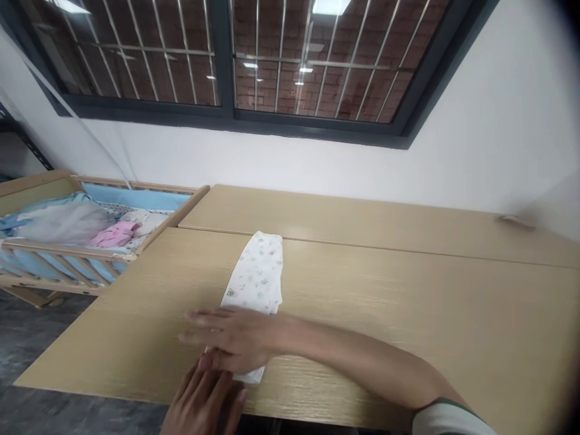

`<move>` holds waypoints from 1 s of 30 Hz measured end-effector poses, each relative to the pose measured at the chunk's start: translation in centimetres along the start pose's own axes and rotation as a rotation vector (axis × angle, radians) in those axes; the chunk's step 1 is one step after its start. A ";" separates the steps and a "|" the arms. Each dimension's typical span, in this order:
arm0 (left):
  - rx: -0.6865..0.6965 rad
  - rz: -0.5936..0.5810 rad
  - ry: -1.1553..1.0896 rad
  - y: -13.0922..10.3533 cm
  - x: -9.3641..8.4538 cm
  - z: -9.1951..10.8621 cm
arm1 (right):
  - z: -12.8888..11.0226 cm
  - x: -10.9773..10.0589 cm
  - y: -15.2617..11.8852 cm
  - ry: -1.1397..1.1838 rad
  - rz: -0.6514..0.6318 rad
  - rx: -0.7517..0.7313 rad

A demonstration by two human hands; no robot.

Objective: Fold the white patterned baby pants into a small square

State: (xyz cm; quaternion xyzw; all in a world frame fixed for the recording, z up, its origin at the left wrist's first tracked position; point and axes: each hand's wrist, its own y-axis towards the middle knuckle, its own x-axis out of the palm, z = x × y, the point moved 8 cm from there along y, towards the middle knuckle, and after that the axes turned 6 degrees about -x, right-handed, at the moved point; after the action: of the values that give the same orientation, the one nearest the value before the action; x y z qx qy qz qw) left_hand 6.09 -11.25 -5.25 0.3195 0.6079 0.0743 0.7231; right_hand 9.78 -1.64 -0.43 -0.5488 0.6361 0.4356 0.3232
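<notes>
A white cloth with small green prints lies as a long narrow folded strip on the wooden table. Across its lower part rests my right hand, palm down, fingers stretched to the left and a little blurred. Below it, my left hand is at the near end of the cloth, fingers apart and pointing up, its fingertips close to the thumb of my right hand. The lower part of the cloth is partly hidden under my right hand.
At the left stands a wooden crib with blue lining, a pink cloth and white netting. Behind the table are a white wall and a barred window. A small blurred object lies at the far right.
</notes>
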 end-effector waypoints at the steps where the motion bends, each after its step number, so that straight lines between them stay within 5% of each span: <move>1: 0.025 -0.021 0.029 -0.5 0.9 0.3 | -0.3 1.1 -0.5 -0.013 -0.030 -0.014; 5: 0.070 0.048 0.136 -1.7 2.2 0.5 | 2.3 2.5 -2.2 -0.078 -0.072 0.057; 19: 0.027 0.050 0.112 -1.6 2.3 0.2 | 21.8 -5.2 -6.7 -0.195 0.071 0.638; 26: 0.118 0.113 0.104 0.5 1.0 1.9 | 24.8 -6.5 -7.7 -0.299 0.047 0.601; 30: 0.127 0.114 0.062 2.0 0.7 2.8 | 23.8 -8.1 -8.1 -0.459 0.101 0.639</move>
State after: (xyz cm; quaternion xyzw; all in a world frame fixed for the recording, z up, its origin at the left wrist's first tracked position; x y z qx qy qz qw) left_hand 9.37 -10.40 -4.56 0.3964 0.6142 0.0865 0.6768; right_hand 17.65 23.16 -4.67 -0.2771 0.6772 0.3424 0.5894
